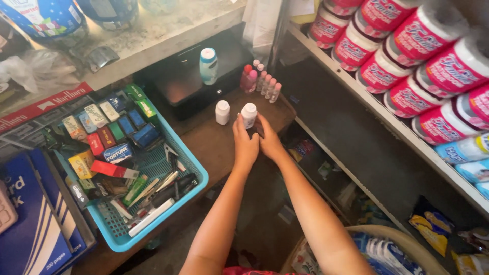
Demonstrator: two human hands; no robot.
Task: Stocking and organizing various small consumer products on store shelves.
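— Your forearms reach out; what do your fingers (248, 133) hold?
— Both sets are clamped on a small white bottle (249, 114), left hand (245, 146) and right hand (269, 144) touching.
— Where is it?
— Upright on the brown counter (214, 145), just beside another white bottle (222, 112), near the blue basket (196, 168).

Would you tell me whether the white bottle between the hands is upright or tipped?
Upright: the white bottle stands on the wooden shelf, cap up, between the left hand and right hand.
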